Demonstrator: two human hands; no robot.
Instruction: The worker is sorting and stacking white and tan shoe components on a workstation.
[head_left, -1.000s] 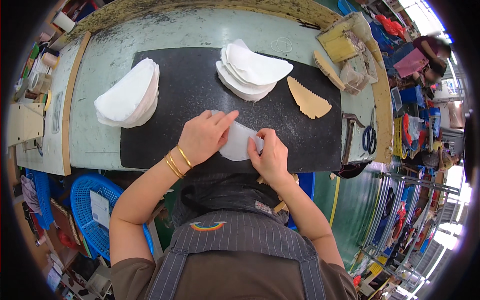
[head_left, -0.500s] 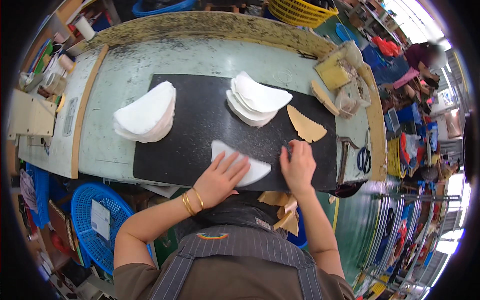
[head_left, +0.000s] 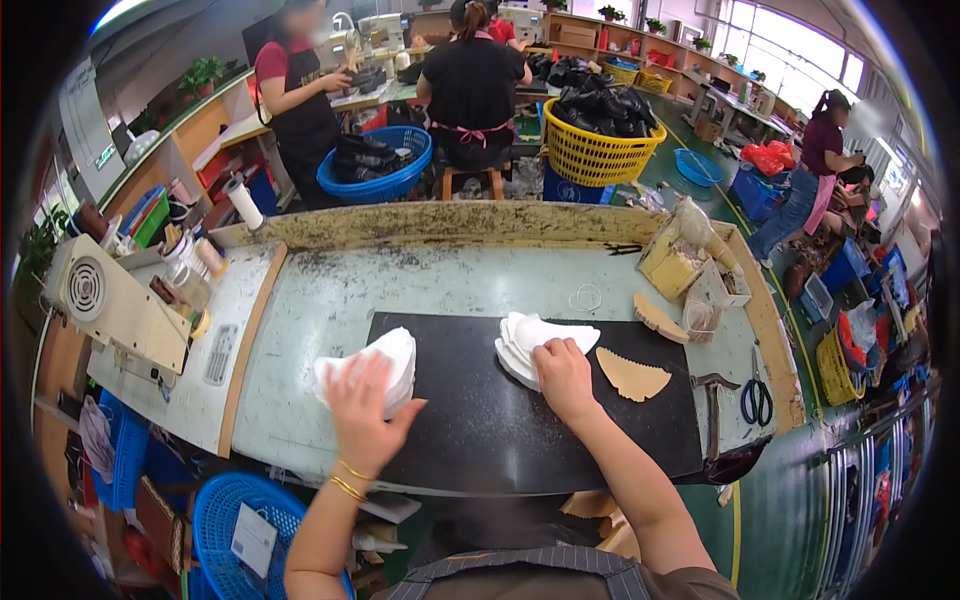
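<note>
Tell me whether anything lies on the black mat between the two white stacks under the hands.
Nothing visible does. The left hand rests on the left white stack, the right hand on the right white stack; bare black mat lies between.

Left hand [head_left: 362, 410] lies flat on the left stack of cut pieces [head_left: 385, 362], at the left edge of the cutting mat [head_left: 480, 420]. Right hand [head_left: 562, 375] sits on the right stack [head_left: 535, 340], mid-mat. Just right of that, a scalloped pattern piece [head_left: 632, 377] lies on the mat. Off the mat's right edge, a hammer [head_left: 712, 400], then scissors [head_left: 757, 397]. A brush [head_left: 658, 317] lies behind them.
</note>
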